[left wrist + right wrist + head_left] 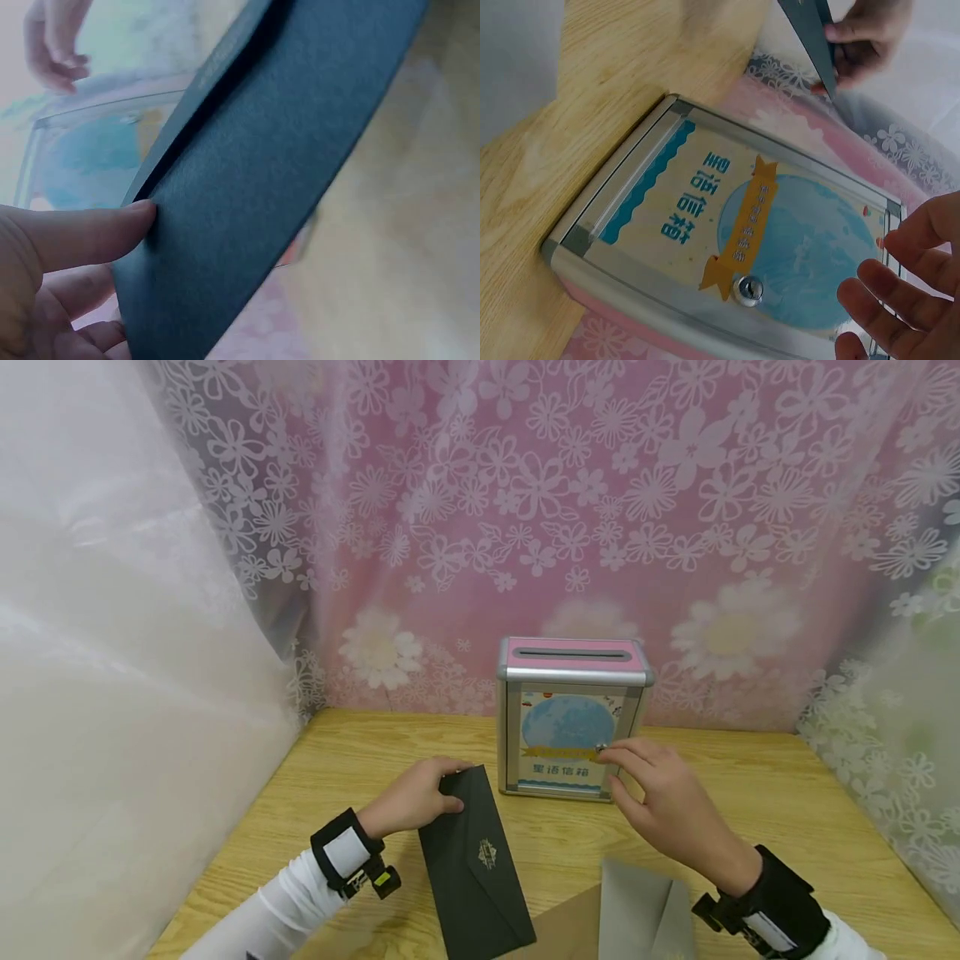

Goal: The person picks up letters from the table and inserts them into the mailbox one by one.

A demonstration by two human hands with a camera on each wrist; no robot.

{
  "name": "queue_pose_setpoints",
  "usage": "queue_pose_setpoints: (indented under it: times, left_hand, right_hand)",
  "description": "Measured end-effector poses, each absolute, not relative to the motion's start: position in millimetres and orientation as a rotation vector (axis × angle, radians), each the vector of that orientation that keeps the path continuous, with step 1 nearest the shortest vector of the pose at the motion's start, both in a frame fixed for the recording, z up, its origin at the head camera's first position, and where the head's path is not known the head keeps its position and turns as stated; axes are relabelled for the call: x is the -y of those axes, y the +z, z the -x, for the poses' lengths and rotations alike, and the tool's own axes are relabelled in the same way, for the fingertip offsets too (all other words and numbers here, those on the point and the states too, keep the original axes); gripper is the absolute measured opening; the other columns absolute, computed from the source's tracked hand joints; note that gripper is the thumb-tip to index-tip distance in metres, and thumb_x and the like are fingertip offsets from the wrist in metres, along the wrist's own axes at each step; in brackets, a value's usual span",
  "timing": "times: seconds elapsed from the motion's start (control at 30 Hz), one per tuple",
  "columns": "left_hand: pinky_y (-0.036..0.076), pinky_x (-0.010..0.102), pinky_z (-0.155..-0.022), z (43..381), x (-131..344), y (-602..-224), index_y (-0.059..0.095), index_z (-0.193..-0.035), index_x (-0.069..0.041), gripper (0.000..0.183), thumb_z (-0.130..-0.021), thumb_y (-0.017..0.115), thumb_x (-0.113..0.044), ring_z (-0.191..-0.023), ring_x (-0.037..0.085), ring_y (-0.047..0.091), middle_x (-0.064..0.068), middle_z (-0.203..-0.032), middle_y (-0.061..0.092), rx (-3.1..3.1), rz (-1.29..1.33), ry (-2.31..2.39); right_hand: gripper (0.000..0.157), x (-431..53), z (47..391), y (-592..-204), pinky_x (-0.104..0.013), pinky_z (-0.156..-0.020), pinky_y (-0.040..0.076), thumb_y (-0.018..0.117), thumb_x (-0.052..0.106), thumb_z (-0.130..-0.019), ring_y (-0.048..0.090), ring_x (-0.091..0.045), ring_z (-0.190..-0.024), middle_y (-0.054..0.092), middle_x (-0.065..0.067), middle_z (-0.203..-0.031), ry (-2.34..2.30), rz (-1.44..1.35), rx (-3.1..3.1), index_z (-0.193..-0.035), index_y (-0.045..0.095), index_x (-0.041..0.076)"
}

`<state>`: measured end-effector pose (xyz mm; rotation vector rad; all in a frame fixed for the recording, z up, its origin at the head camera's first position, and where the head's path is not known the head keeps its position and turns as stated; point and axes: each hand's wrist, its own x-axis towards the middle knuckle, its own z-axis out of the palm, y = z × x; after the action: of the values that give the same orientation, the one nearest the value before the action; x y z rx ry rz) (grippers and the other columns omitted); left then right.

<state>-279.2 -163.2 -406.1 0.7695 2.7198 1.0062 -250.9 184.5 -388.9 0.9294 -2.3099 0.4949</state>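
My left hand [414, 797] pinches a dark green envelope [476, 868] by its upper end, thumb over the flap side and fingers behind. A gold emblem marks the envelope's pointed flap. Farther back stands a letter box [573, 677] with a silver frame, a pink top with a slot, and a front panel showing a blue globe. My right hand [667, 797] is in front of the box's right side, holding nothing. In the right wrist view its loosely bent fingers [889, 304] are apart from the round key lock [748, 290] on the front.
A grey envelope [633, 906] and a brown envelope [562, 927] overlap at the near edge of the view. Beneath everything is a wood-grain table [375, 743]. A pink flowered curtain [465, 527] hangs right behind the box, with pale sheeting [112, 610] along the left.
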Motion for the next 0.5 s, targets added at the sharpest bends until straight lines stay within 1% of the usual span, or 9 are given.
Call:
queue_pose_setpoints:
  times: [0.07, 0.23, 0.37, 0.43, 0.5]
  left_hand:
    - [0.052, 0.036, -0.079, 282.2, 161.6, -396.3, 0.05, -0.138, -0.014, 0.055, -0.086, 0.069, -0.009, -0.107, 0.016, 0.053, 0.008, -0.131, 0.054, -2.758, -0.788, 1.01]
    - [0.051, 0.038, -0.084, 286.2, 153.2, -373.6, 0.049, -0.139, -0.016, 0.055, -0.087, 0.068, -0.012, -0.111, 0.014, 0.051, 0.005, -0.133, 0.054, -2.833, -0.838, 1.021]
    - [0.05, 0.039, -0.086, 284.3, 138.9, -357.9, 0.05, -0.139, -0.018, 0.054, -0.088, 0.068, -0.014, -0.111, 0.013, 0.05, 0.003, -0.133, 0.053, -2.889, -0.912, 0.988]
    - [0.048, 0.042, -0.089, 282.3, 130.4, -351.2, 0.049, -0.139, -0.018, 0.054, -0.088, 0.067, -0.015, -0.114, 0.014, 0.049, 0.004, -0.134, 0.052, -2.911, -0.977, 0.967]
    - [0.046, 0.045, -0.092, 280.1, 122.0, -345.6, 0.049, -0.139, -0.019, 0.054, -0.088, 0.067, -0.015, -0.12, 0.018, 0.044, 0.007, -0.137, 0.049, -2.94, -1.039, 0.935]
  right_hand:
    - [0.024, -179.5, 251.8, -388.9, -0.05, -0.084, 0.045, 0.064, 0.018, -0.086, 0.052, -0.019, -0.103, 0.062, -0.003, -0.111, 0.502, -0.958, 2.314, -0.109, 0.066, 0.012]
    - [0.025, -163.8, 252.1, -388.1, -0.048, -0.084, 0.047, 0.067, 0.02, -0.087, 0.053, -0.015, -0.102, 0.062, 0.002, -0.11, 0.517, -1.042, 2.367, -0.112, 0.064, 0.018]
    - [0.03, -150.0, 248.4, -388.0, -0.045, -0.082, 0.05, 0.063, 0.03, -0.091, 0.054, -0.012, -0.101, 0.063, 0.003, -0.112, 0.493, -1.077, 2.46, -0.118, 0.062, 0.018]
    - [0.033, -144.3, 245.7, -387.4, -0.044, -0.081, 0.05, 0.06, 0.035, -0.093, 0.056, -0.011, -0.099, 0.063, 0.003, -0.114, 0.509, -1.08, 2.52, -0.122, 0.061, 0.018]
    - [0.036, -139.6, 243.7, -385.8, -0.039, -0.076, 0.052, 0.057, 0.038, -0.094, 0.057, -0.008, -0.093, 0.064, 0.003, -0.113, 0.535, -1.065, 2.57, -0.124, 0.06, 0.018]
